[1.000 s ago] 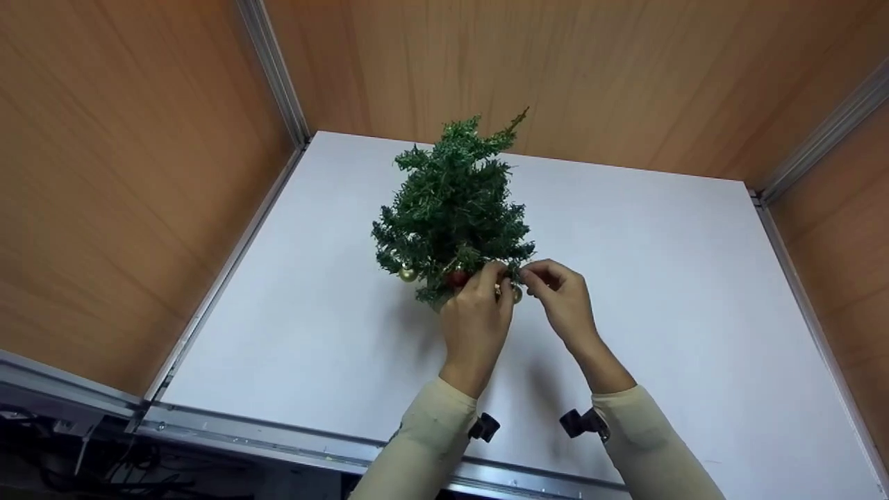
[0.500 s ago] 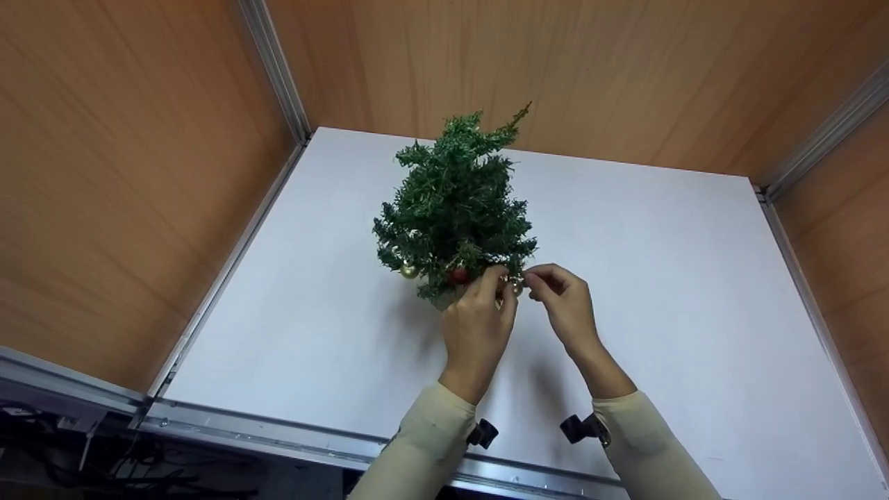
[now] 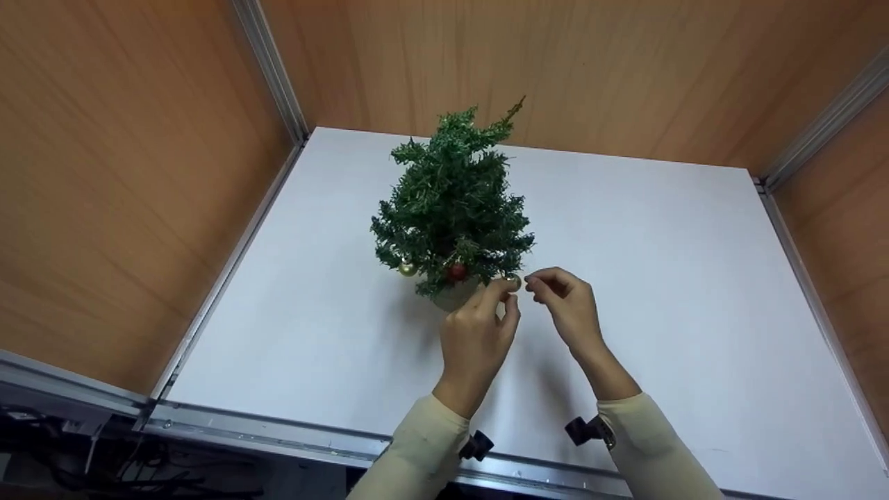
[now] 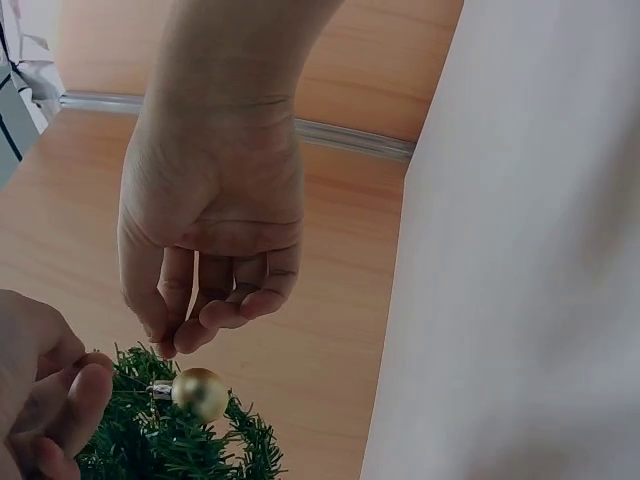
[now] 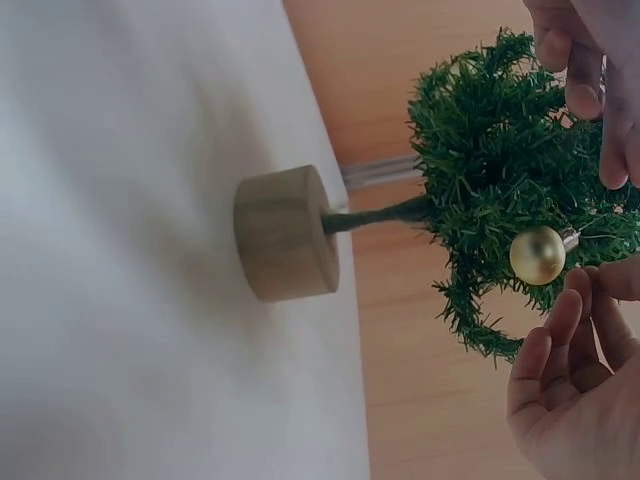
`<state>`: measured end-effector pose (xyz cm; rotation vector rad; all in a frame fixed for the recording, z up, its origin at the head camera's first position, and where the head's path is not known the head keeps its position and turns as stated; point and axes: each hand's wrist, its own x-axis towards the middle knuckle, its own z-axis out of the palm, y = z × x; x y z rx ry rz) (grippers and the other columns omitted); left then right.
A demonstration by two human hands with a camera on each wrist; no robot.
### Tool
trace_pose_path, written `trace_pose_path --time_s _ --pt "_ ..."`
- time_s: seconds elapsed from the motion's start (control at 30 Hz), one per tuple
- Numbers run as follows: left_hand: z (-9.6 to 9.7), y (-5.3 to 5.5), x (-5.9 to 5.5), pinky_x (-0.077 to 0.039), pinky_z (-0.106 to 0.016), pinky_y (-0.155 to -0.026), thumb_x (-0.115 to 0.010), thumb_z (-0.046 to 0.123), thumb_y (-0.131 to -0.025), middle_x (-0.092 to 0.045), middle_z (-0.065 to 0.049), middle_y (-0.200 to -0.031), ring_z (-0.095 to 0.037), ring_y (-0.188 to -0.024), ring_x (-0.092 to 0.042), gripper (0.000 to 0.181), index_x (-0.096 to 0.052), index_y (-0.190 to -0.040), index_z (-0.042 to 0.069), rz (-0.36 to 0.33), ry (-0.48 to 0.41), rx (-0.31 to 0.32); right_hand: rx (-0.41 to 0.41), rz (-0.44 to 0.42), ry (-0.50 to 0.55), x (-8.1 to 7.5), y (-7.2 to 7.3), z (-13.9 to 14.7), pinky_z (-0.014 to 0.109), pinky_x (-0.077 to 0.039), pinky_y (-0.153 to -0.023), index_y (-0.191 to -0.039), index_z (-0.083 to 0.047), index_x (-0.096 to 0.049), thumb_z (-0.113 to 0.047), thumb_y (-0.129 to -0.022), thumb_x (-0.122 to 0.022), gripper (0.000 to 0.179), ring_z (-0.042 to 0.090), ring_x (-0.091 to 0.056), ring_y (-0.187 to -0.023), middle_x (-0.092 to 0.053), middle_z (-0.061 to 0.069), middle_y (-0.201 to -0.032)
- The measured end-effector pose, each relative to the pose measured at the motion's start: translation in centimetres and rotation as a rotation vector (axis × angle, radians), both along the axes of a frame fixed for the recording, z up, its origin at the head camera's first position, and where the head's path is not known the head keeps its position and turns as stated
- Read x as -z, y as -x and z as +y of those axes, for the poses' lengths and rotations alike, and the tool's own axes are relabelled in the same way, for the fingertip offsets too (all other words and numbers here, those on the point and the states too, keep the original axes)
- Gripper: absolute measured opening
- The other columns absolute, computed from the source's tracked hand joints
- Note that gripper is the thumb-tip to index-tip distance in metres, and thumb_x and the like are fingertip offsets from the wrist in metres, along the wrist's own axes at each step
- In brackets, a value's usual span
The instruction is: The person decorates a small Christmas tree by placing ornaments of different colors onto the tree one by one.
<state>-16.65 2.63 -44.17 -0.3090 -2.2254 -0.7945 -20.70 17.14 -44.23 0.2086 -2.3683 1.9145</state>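
Note:
A small artificial Christmas tree [image 3: 451, 187] stands on a round pale base [image 5: 285, 235]. One gold ball ornament [image 5: 537, 255] hangs by its silver cap and a thin thread at the tree's lower right. My left hand [image 3: 476, 340] is bent just in front of this ball, and in the head view its thumb and index finger are apart. To the right of the ball is my right hand [image 3: 573, 309], its fingertips drawn close together with nothing visible between them. A red ball [image 3: 457, 271] and another gold ball [image 3: 407, 269] hang on the low front branches.
The tree stands on a white tabletop [image 3: 292, 333] with a metal front rail [image 3: 278, 432]. Wood-grain panels [image 3: 590, 76] enclose the back and sides. Dark cables [image 3: 139, 455] lie below the table at the lower left.
My left hand has drawn down and away from the branch, uncovering more of the red ball and the base. My right fingertips now stand slightly apart from the tree. The right-hand gold ball sits slightly higher.

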Motion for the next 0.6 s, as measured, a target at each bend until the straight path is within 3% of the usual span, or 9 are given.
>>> trace_pose_path --time_s 0.17,0.27,0.43,0.6 --pt "-0.6 -0.5 1.9 -0.04 -0.014 -0.042 -0.057 0.019 -0.086 -0.065 0.008 -0.079 0.002 -0.049 -0.049 0.009 -0.065 -0.087 0.017 -0.002 0.045 0.112 0.023 0.026 -0.037 1.4 0.6 1.0 0.032 -0.046 -0.065 -0.09 -0.01 -0.067 -0.031 -0.082 -0.066 0.023 0.021 -0.055 -0.075 -0.062 0.007 -0.084" --pt "-1.9 -0.8 3.2 -0.039 -0.013 -0.042 -0.059 0.019 -0.085 -0.065 0.008 -0.077 0.003 -0.049 -0.049 0.007 -0.066 -0.085 0.017 -0.016 0.065 0.116 0.037 0.013 -0.054 1.6 0.8 1.4 0.031 -0.045 -0.064 -0.088 -0.01 -0.067 -0.033 -0.08 -0.068 0.025 0.021 -0.055 -0.076 -0.063 0.005 -0.084" --pt "-6.5 -0.7 5.5 -0.039 -0.016 -0.041 -0.06 0.021 -0.083 -0.064 0.007 -0.07 0.001 -0.046 -0.049 0.008 -0.066 -0.082 0.015 -0.008 0.099 0.005 0.079 -0.003 -0.127 1.9 1.1 2.9 0.029 -0.044 -0.06 -0.083 -0.009 -0.065 -0.037 -0.079 -0.068 0.028 0.023 -0.054 -0.073 -0.061 0.005 -0.079" --pt "-12.8 0.5 6.8 -0.042 -0.023 -0.04 -0.059 0.023 -0.084 -0.065 0.003 -0.069 -0.005 -0.046 -0.052 0.014 -0.066 -0.079 0.012 -0.018 0.115 -0.145 0.111 0.015 -0.189 2.3 1.5 5.6 0.028 -0.046 -0.065 -0.086 -0.006 -0.062 -0.036 -0.085 -0.06 0.029 0.02 -0.056 -0.073 -0.06 0.008 -0.08"
